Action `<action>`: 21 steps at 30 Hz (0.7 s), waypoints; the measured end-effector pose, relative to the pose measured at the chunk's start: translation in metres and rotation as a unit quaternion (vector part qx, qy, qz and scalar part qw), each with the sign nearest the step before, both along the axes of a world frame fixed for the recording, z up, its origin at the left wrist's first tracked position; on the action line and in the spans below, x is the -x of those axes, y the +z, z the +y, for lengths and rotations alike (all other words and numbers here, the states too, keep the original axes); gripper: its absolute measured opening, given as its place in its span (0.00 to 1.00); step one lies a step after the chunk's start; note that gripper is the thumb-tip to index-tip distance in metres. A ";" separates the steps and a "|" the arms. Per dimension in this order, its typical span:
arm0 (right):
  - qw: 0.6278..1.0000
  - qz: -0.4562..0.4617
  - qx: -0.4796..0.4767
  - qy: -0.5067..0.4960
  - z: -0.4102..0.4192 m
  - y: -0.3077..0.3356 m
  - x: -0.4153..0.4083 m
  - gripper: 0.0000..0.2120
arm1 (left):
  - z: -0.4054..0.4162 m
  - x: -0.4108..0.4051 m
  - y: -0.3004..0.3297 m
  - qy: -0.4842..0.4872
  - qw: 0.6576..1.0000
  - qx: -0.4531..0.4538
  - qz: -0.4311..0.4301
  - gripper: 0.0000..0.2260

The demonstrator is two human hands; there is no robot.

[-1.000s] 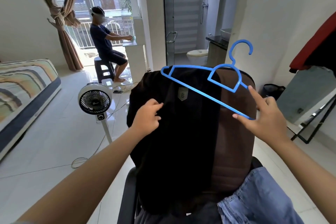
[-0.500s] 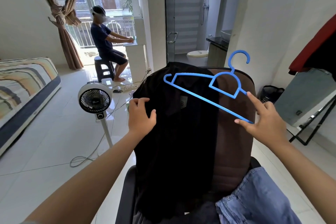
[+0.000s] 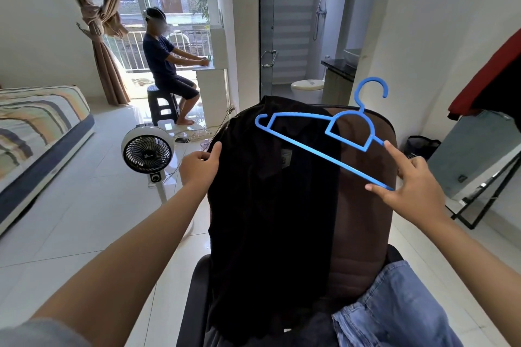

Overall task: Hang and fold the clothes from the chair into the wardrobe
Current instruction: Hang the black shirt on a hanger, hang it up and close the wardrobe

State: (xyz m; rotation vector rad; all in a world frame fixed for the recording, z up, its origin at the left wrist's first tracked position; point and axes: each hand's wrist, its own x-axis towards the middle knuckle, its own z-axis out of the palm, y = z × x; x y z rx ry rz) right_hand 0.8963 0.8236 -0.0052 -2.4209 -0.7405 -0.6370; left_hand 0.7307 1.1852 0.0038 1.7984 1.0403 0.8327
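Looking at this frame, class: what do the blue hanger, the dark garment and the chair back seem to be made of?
Blue hanger: probably moulded plastic, with a thin, uniformly coloured, slightly glossy frame.
Dark garment: soft matte fabric, draping limply in folds.
Chair back: brown padded upholstery with stitched horizontal channels, possibly faux leather; the faint sheen leaves it open.

chair (image 3: pixel 363 205) – back half hidden by black garment (image 3: pixel 270 220) | jeans (image 3: pixel 394 313) – cut off by bottom edge

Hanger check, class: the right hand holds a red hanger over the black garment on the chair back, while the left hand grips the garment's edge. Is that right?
Not quite. The head view shows the hanger is blue, not red. The rest stands: the right hand holds it over the black garment on the chair back, and the left hand grips the garment's edge.
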 end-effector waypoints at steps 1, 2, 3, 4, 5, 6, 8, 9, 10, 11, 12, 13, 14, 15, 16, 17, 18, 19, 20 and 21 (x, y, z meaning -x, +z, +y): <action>1.000 -0.001 0.001 0.002 0.000 0.001 0.000 0.47 | 0.001 0.001 0.002 0.022 1.000 -0.011 0.008 0.17; 1.000 -0.003 0.000 0.004 0.000 0.003 -0.001 0.47 | 0.000 0.001 0.005 0.035 0.999 -0.018 0.019 0.15; 1.000 -0.006 -0.001 0.006 0.000 0.004 -0.001 0.48 | 0.001 0.001 0.007 0.044 0.998 -0.017 0.030 0.11; 1.000 -0.010 -0.001 0.007 0.000 0.006 0.000 0.48 | 0.003 0.001 0.009 0.050 0.998 -0.013 0.037 0.06; 1.000 -0.016 -0.001 0.008 0.001 0.009 0.000 0.48 | 0.004 0.001 0.010 0.052 0.998 -0.004 0.039 0.04; 1.000 -0.025 0.000 0.008 0.001 0.011 0.002 0.48 | 0.005 0.001 0.010 0.054 0.998 0.011 0.036 0.08; 0.999 -0.043 0.008 0.005 0.003 0.018 0.005 0.47 | 0.006 0.003 0.011 0.046 0.998 0.043 0.019 0.13; 0.999 -0.051 0.012 0.006 0.004 0.021 0.007 0.46 | 0.006 0.004 0.012 0.036 0.998 0.054 0.002 0.15; 0.998 -0.059 0.013 0.009 0.005 0.025 0.010 0.46 | 0.006 0.007 0.014 0.022 0.998 0.061 -0.017 0.16; 0.997 -0.068 0.012 0.015 0.005 0.028 0.013 0.46 | 0.004 0.011 0.016 0.004 0.998 0.058 -0.036 0.17; 0.997 -0.077 0.011 0.021 0.006 0.030 0.015 0.46 | 0.003 0.016 0.018 -0.015 0.998 0.044 -0.049 0.17; 0.996 -0.082 0.009 0.030 0.008 0.032 0.017 0.46 | 0.001 0.020 0.021 -0.034 0.997 0.026 -0.058 0.17; 0.996 -0.084 0.005 0.042 0.008 0.034 0.019 0.46 | -0.001 0.025 0.025 -0.057 0.996 0.009 -0.065 0.17; 0.995 -0.087 0.003 0.054 0.008 0.036 0.021 0.46 | -0.004 0.031 0.030 -0.080 0.994 -0.002 -0.072 0.17; 0.994 -0.089 0.004 0.067 0.008 0.039 0.023 0.46 | -0.006 0.036 0.036 -0.103 0.991 -0.012 -0.078 0.17; 0.993 -0.092 0.007 0.079 0.008 0.041 0.025 0.46 | -0.008 0.041 0.042 -0.126 0.988 -0.026 -0.083 0.18; 0.991 -0.096 0.011 0.091 0.008 0.043 0.027 0.46 | -0.011 0.045 0.048 -0.147 0.985 -0.046 -0.082 0.18; 0.990 -0.100 0.010 0.102 0.008 0.045 0.029 0.46 | -0.014 0.050 0.055 -0.164 0.981 -0.071 -0.075 0.17; 0.988 -0.103 0.007 0.112 0.008 0.046 0.032 0.46 | -0.018 0.055 0.062 -0.179 0.977 -0.097 -0.065 0.17; 0.987 -0.108 0.003 0.120 0.009 0.047 0.034 0.45 | -0.022 0.059 0.070 -0.194 0.972 -0.123 -0.055 0.17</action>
